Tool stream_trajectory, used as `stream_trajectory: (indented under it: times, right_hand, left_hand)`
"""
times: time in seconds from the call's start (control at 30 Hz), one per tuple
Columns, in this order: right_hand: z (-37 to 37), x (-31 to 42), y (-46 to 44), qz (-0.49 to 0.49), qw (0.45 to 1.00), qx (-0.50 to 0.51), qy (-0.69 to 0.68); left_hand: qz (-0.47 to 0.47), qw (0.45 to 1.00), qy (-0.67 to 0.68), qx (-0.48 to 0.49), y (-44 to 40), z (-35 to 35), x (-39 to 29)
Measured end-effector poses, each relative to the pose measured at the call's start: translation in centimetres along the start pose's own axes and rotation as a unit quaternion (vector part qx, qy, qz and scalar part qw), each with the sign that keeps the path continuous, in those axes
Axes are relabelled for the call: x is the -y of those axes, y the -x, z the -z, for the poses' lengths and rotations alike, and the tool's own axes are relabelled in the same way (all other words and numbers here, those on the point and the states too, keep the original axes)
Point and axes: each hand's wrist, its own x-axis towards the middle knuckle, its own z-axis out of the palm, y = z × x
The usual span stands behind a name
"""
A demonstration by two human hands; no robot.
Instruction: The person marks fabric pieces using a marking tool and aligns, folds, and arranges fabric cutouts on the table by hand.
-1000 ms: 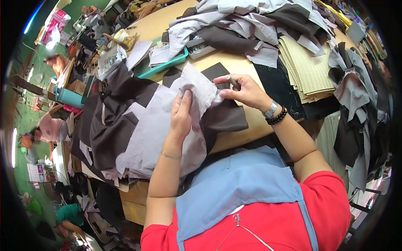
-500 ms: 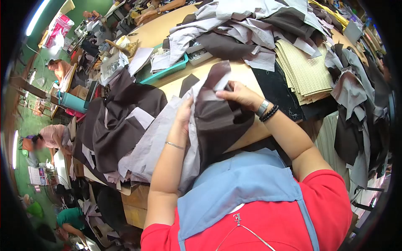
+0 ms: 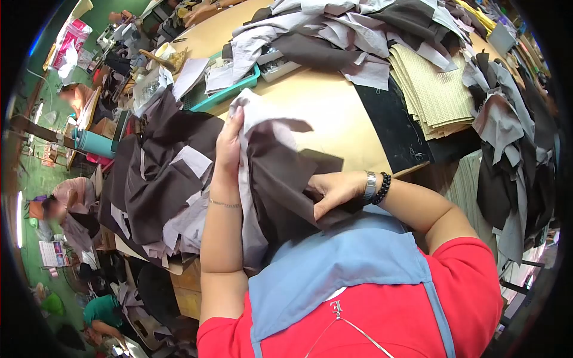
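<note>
A dark brown fabric piece (image 3: 277, 179) with a pale grey reverse side hangs between my hands, just above the apron. My left hand (image 3: 228, 143) is closed on its upper left edge, where the grey side shows. Lower down on the right, my right hand (image 3: 341, 190) has its fingers tucked into a fold of the dark cloth, with the thumb lying outside; the fingertips are hidden. The top corner of the cloth flops over to the right above the wooden tabletop (image 3: 346, 125).
Left of my left arm lies a heap of dark cloth (image 3: 161, 179). Farther back are a teal tray (image 3: 224, 92) and a mound of grey and brown pieces (image 3: 322, 48). At right, cream textured sheets (image 3: 430, 89) sit on black material (image 3: 382, 119). Other people work at far left.
My left hand has moved up and to the left with the cloth's edge. My right hand has come down from the top of the cloth to its lower right fold.
</note>
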Motion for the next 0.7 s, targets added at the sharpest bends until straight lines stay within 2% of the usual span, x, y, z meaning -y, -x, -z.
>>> stream_trajectory:
  times: [0.03, 0.07, 0.1, 0.13, 0.17, 0.2, 0.23, 0.3, 0.33, 0.37, 0.4, 0.43, 0.5, 0.57, 0.67, 0.7]
  right_hand:
    - [0.4, 2.0, 1.6, 0.041, 0.995, -0.078, 0.039]
    - [1.6, 4.5, 2.8, 0.04, 0.99, -0.1, 0.087]
    - [2.2, 2.4, 2.0, 0.099, 0.978, -0.18, -0.019]
    - [3.1, 1.6, 2.2, 0.114, 0.959, -0.221, -0.139]
    - [3.9, 0.9, 2.4, 0.14, 0.921, -0.259, -0.254]
    - [4.9, 1.6, 3.4, 0.12, 0.881, -0.255, -0.38]
    - [5.8, 0.5, 3.2, 0.141, 0.884, -0.254, -0.367]
    - [5.6, 0.4, 2.9, 0.119, 0.894, -0.285, -0.325]
    - [4.8, 0.3, 2.5, 0.132, 0.888, -0.314, -0.31]
    - [4.8, -0.6, 2.1, 0.057, 0.875, -0.311, -0.367]
    - [4.1, -0.2, 1.0, 0.131, 0.811, -0.294, -0.489]
    - [5.1, -4.0, 0.1, 0.121, 0.815, -0.277, -0.494]
    - [6.3, -6.3, -0.1, 0.134, 0.82, -0.251, -0.496]
    - [6.2, -1.1, 2.3, 0.179, 0.822, -0.234, -0.487]
    - [7.1, 0.8, 2.3, 0.154, 0.873, -0.308, -0.345]
    - [6.6, 2.6, 2.4, 0.129, 0.868, -0.345, -0.331]
  left_hand:
    - [0.059, 0.983, 0.137, 0.11, -1.0, 1.5, 0.9]
    - [0.12, 0.976, 0.17, 0.068, -1.2, 2.7, 2.3]
    - [0.124, 0.969, 0.195, 0.089, -1.2, 3.2, 3.3]
    - [0.129, 0.96, 0.219, 0.114, -0.9, 2.8, 3.5]
    - [0.147, 0.915, 0.326, 0.188, -0.1, 2.1, 4.0]
    - [0.147, 0.907, 0.337, 0.208, 0.4, 1.1, 4.3]
    - [0.146, 0.898, 0.348, 0.227, 0.9, 0.3, 4.7]
    - [0.167, 0.889, 0.364, 0.222, 1.1, 0.0, 6.0]
    - [0.183, 0.9, 0.341, 0.199, 1.0, 0.4, 6.3]
    - [0.172, 0.912, 0.314, 0.2, 1.0, 0.4, 6.9]
    - [0.154, 0.939, 0.256, 0.17, 1.2, -1.0, 6.2]
    - [0.139, 0.961, 0.196, 0.139, 1.4, -2.5, 5.5]
    - [0.092, 0.996, 0.008, 0.015, 1.7, -4.6, 4.2]
    - [0.062, 0.997, 0.032, 0.017, 1.1, -3.9, 5.4]
    - [0.04, 0.999, -0.003, 0.036, 0.1, -2.2, 7.5]
    - [0.039, 0.998, -0.026, 0.045, -0.1, -1.9, 7.9]
